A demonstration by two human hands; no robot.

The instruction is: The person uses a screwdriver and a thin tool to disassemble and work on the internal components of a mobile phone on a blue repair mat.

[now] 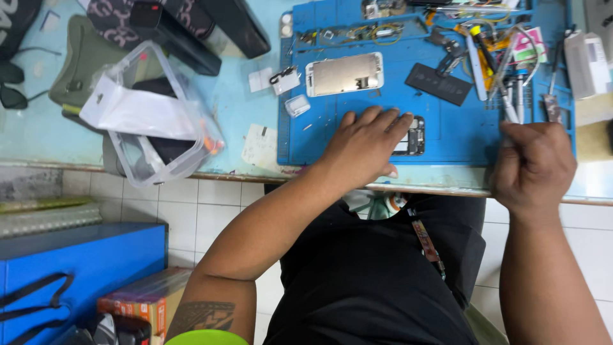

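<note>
My left hand (364, 144) lies flat, fingers spread, on an opened phone body (414, 135) on the blue work mat (447, 131), hiding most of it. My right hand (533, 163) is closed in a fist at the mat's right front corner, gripping a thin white-handled tool (509, 108) whose shaft sticks up from the fist. A silver phone back plate (345, 73) lies on the mat above my left hand. A black flat battery (439, 84) rests to its right.
Screwdrivers, tweezers and small parts (491, 57) crowd the mat's top right. A clear plastic bag (150, 115) with white packaging lies left on the light-blue table (38, 128). Small white parts (297, 105) sit at the mat's left edge. A blue box (83, 255) stands below the table.
</note>
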